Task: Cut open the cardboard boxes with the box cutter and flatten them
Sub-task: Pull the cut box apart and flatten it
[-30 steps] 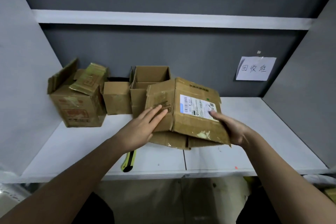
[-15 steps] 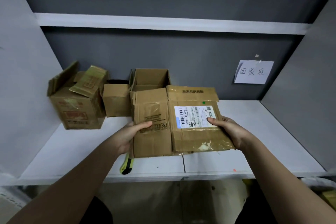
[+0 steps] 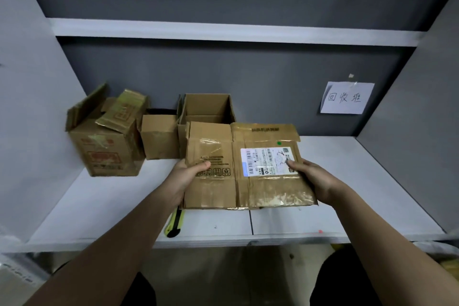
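We hold a flattened box [image 3: 248,169] by both sides, our left hand [image 3: 185,176] thumb on top and our right hand [image 3: 314,179] on the label. The box cutter [image 3: 175,222] lies on the shelf [image 3: 99,206] below it; three open boxes [image 3: 159,135] stand behind.

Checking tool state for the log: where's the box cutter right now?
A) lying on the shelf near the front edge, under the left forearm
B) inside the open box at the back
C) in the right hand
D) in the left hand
A: the yellow-and-black box cutter lies on the shelf near its front edge, partly hidden by the left forearm, while the left hand and right hand both grip the flattened box.
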Tool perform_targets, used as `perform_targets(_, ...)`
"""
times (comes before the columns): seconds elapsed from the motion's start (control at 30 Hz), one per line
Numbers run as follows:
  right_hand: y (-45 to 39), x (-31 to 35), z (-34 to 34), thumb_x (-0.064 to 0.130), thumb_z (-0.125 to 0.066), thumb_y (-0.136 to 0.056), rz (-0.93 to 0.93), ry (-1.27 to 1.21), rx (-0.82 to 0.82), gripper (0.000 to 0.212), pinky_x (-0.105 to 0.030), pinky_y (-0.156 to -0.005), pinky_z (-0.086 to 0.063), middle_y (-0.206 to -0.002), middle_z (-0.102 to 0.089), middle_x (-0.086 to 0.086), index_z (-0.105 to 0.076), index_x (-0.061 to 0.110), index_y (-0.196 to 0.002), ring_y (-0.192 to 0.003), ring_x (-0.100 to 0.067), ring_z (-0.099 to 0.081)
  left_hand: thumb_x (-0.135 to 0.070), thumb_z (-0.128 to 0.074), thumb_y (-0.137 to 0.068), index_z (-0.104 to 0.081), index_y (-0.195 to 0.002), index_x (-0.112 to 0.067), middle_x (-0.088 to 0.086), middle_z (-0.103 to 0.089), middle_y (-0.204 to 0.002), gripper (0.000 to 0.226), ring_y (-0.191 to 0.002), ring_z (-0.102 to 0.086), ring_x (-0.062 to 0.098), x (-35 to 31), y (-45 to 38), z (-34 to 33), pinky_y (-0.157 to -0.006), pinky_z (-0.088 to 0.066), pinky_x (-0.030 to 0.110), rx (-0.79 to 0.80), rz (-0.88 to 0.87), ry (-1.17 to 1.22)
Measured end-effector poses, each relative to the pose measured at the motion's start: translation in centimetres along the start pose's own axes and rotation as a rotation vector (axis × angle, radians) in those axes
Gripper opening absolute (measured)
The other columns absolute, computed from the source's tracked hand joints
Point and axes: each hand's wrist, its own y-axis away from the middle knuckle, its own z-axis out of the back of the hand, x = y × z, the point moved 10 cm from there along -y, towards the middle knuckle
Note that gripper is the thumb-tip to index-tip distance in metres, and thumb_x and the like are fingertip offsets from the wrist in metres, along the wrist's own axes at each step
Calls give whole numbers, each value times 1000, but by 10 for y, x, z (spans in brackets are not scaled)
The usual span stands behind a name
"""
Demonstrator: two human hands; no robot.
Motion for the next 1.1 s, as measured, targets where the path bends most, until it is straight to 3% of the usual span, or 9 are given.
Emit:
perform_targets(0.13,-2,-9,14,22,-60,-91,-48,100,17,29,-36,-79,-54,-110,-71,-10,-60,15,-119,-91,-26,-68,-14,-69,-85,-63,-116,-9,14,-69,-109,32,-97,-66,28,6,-8,-7,-81,-54,35,-11,73,-45)
perform_targets(0.3,-3,-3,80,20,-65,-88,8,81,-227,32,-26,-67,-55,-95,-72,-10,-62,5,-116,-78,-21,-68,-20,-61,-88,-60,-117,-13,10,-70,-105,29,-91,-67,20,20,-12,-58,-67,-55,31,137,243,-80)
perform_targets(0.47,7,-13,154,23,-67,-87,-19,104,-350,40,-29,-64,-55,-105,-70,-12,-59,8,-122,-85,-24,-68,-9,-64,-87,-52,-123,-16,6,-65,-112,39,-102,-63,23,28,-36,-118,-86,-55,44,183,175,-236)
perform_targets(0.53,5,-11,181,28,-68,-86,-27,177,-420,48,-32,-67,-54,-111,-67,-11,-54,9,-128,-92,-27,-66,-8,-65,-86,-53,-121,-16,2,-63,-110,38,-103,-60,22,25,-50,-144,-91,-50,41,143,117,-291)
perform_targets(0.73,-21,1,252,30,-66,-88,-69,447,-612,73,-34,-82,-48,-136,-47,-16,-24,14,-146,-104,-26,-54,-4,-58,-91,-56,-109,-14,4,-62,-106,21,-97,-59,21,32,-100,-223,-81,-51,36,106,132,-215)
perform_targets(0.83,-43,-3,293,25,-66,-88,-39,422,-676,63,-35,-85,-49,-130,-52,-18,-32,15,-139,-100,-27,-58,-9,-61,-89,-54,-97,-20,3,-62,-107,14,-99,-60,26,41,-140,-261,-88,-52,38,119,63,-369)
perform_targets(0.93,-70,-14,329,25,-67,-85,-25,468,-695,39,-45,-84,-54,-114,-61,-18,-46,24,-118,-93,-31,-64,-17,-62,-89,-43,-126,-30,-2,-57,-115,44,-103,-57,24,52,-178,-294,-85,-49,33,149,-47,-633)
perform_targets(1.0,-91,-20,352,24,-66,-85,-18,517,-717,29,-42,-80,-55,-110,-62,-15,-53,25,-111,-90,-30,-63,-15,-60,-89,-40,-139,-28,5,-56,-124,56,-101,-60,24,71,-203,-318,-75,-53,30,212,-46,-725)
perform_targets(1.1,-121,-24,380,27,-63,-88,-24,632,-731,28,-29,-72,-47,-112,-59,-13,-60,24,-115,-88,-25,-59,-14,-61,-87,-51,-134,-28,12,-55,-121,50,-93,-64,24,97,-235,-347,-71,-58,30,297,-30,-783)
